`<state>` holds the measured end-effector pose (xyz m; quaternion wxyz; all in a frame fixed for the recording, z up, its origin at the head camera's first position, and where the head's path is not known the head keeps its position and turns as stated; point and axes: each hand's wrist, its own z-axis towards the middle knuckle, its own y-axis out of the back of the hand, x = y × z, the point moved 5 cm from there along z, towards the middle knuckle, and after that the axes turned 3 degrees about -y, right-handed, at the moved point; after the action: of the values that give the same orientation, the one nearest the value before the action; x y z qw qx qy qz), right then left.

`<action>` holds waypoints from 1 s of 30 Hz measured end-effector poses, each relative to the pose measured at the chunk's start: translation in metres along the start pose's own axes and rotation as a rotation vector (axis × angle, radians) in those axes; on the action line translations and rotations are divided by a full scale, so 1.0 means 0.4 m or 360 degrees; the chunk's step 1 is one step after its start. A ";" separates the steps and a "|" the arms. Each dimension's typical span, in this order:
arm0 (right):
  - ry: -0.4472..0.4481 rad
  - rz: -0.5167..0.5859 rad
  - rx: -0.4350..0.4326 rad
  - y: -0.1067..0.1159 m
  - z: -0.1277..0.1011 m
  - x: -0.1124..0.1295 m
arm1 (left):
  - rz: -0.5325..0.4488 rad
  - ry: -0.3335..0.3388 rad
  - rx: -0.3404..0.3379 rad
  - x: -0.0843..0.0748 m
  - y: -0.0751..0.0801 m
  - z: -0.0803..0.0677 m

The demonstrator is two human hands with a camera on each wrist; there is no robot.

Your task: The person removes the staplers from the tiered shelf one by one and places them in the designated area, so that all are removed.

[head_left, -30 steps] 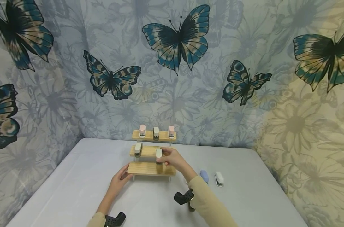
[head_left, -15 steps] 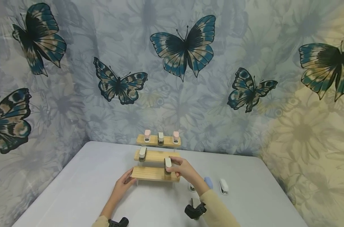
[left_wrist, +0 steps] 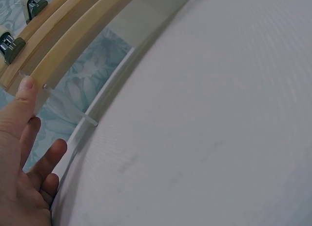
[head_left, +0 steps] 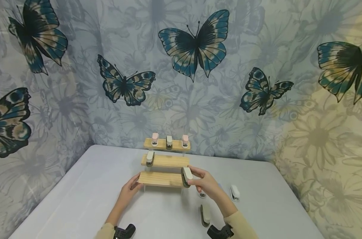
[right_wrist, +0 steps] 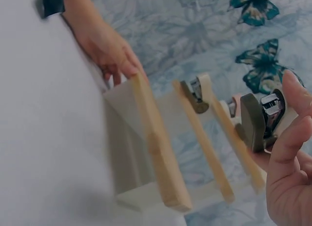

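Observation:
My right hand (head_left: 209,182) pinches a small white-and-dark-green stapler (head_left: 187,176) between thumb and fingers, just off the right end of the bottom shelf. In the right wrist view, the held stapler (right_wrist: 254,121) shows its metal inside. My left hand (head_left: 128,191) holds the left end of the three-tier wooden display stand (head_left: 160,178), thumb at the front edge in the left wrist view. Another white-and-green stapler (head_left: 150,158) stands at the left of the middle tier. On the top tier are a pink stapler (head_left: 155,139), a white-and-green stapler (head_left: 169,142) and another pink stapler (head_left: 185,141).
On the white table (head_left: 79,199), a white-and-green stapler (head_left: 205,215) lies near my right wrist. A white stapler (head_left: 234,193) lies farther right, and another stapler (head_left: 202,194) is partly behind my right hand. A butterfly-print curtain (head_left: 133,122) stands behind.
My right hand has carried the stapler from in front of the middle tier rightward and down, past the bottom shelf's right end. My left hand stays at the stand. The head view has shifted slightly.

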<state>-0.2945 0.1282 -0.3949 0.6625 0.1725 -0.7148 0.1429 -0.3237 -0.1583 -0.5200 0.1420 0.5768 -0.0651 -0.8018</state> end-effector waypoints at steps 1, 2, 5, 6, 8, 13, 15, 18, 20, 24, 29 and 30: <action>-0.0004 0.0022 0.0000 0.003 -0.012 0.003 | 0.0002 0.0011 -0.0001 -0.001 0.000 -0.001; -0.0006 0.0045 -0.0007 0.006 -0.024 0.004 | 0.0008 0.0023 -0.0005 -0.002 0.001 -0.003; -0.0020 0.0005 -0.0032 0.017 -0.058 0.007 | 0.0014 0.0052 -0.0003 -0.005 0.004 -0.007; -0.0030 -0.0014 -0.0042 0.021 -0.069 0.006 | 0.0013 0.0056 0.0003 -0.004 0.004 -0.008; -0.0039 -0.0046 -0.0060 0.033 -0.087 -0.003 | 0.0029 0.0032 0.0032 -0.003 0.004 -0.009; 0.0019 -0.0168 -0.0017 0.062 -0.120 -0.040 | 0.0017 -0.0005 0.0051 0.001 0.001 -0.004; 0.0042 -0.0227 0.0034 0.067 -0.134 -0.059 | 0.0009 -0.0027 0.0058 0.002 -0.001 -0.003; 0.0022 -0.0265 0.0098 0.072 -0.156 -0.086 | 0.0031 -0.0070 0.0081 -0.001 0.002 -0.005; -0.0013 -0.0266 0.0094 0.077 -0.172 -0.102 | 0.0025 -0.0066 0.0081 -0.001 0.004 -0.007; -0.0053 -0.0260 -0.0027 0.100 -0.204 -0.124 | -0.0023 -0.0033 0.0059 -0.002 0.002 -0.002; -0.0073 -0.0244 -0.0120 0.135 -0.237 -0.162 | 0.0000 -0.0077 0.0064 -0.005 -0.003 0.005; -0.0096 -0.0259 -0.0143 0.143 -0.241 -0.172 | 0.0003 -0.0090 0.0068 -0.006 -0.003 0.006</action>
<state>-0.2286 0.2254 -0.4540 0.6572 0.2045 -0.7236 0.0512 -0.3254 -0.1567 -0.5176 0.1283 0.5568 -0.0868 -0.8161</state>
